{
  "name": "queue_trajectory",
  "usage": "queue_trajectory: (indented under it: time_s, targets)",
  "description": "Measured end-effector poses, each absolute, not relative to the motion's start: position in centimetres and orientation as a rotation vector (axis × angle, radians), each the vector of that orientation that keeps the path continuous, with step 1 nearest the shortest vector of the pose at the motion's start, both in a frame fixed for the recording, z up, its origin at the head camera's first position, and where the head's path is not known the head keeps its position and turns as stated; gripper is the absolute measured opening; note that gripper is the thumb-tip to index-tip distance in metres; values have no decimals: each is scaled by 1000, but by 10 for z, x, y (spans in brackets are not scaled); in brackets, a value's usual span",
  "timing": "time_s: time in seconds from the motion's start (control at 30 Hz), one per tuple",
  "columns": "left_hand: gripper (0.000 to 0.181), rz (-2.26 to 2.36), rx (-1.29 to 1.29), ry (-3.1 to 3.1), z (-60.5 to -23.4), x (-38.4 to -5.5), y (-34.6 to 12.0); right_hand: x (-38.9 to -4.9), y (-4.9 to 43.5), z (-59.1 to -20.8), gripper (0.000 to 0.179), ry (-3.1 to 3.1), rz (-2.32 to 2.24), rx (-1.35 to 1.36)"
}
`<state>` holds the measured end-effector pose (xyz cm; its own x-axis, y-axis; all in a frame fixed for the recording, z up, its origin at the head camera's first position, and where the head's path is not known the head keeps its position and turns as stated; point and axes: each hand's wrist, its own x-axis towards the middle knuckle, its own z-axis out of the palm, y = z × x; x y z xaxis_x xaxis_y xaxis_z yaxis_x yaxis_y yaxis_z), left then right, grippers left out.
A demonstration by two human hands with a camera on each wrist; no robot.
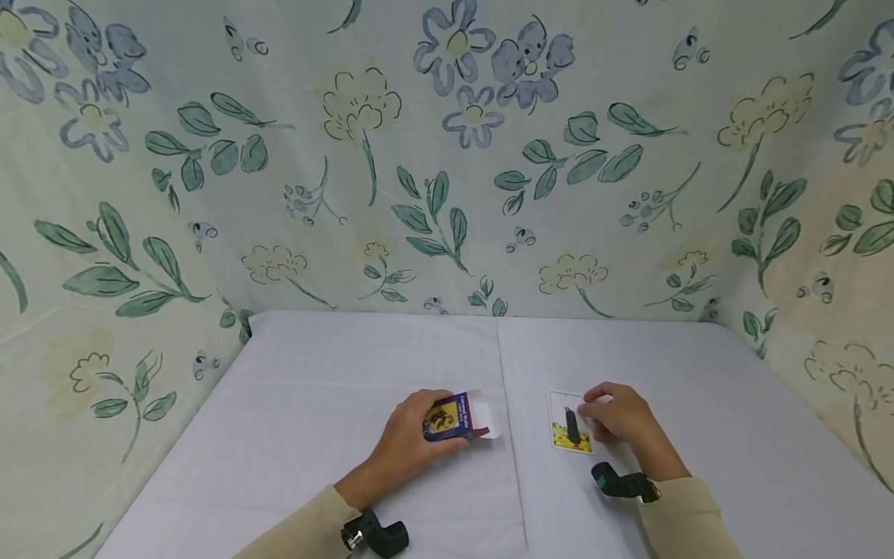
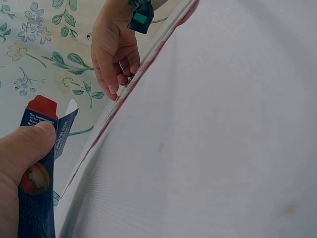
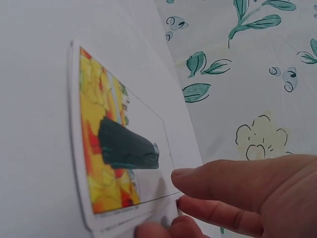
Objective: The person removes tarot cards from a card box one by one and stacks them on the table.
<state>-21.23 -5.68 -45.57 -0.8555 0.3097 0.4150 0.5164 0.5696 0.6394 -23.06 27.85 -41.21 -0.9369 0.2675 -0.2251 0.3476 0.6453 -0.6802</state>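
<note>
In the head view, my left hand (image 1: 408,435) grips a small dark blue card box (image 1: 447,417) with a yellow picture. Its flap end, white inside, stands open toward the right. The left wrist view shows my thumb pressed on the box (image 2: 37,183) beside its red tab. A picture card (image 1: 571,423), yellow at its lower part with a dark patch, lies on the white cloth. My right hand (image 1: 621,415) is at its right edge, thumb and fingers bent. In the right wrist view another white edge shows under the card (image 3: 114,148); whether the fingertips pinch it is unclear.
A white cloth (image 1: 314,404) with a fold line covers the table. Floral curtains (image 1: 447,194) hang behind the table and along both sides. Each wrist wears a dark camera mount, the right one (image 1: 618,481) close below the card.
</note>
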Motion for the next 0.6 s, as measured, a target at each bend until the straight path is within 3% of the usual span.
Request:
queue_trajectory:
  time_s: [0.6]
  targets:
    - [69,-1153,-678,-2562,-454,-212,-57,-230,276,-414,32,2773,-1172,498]
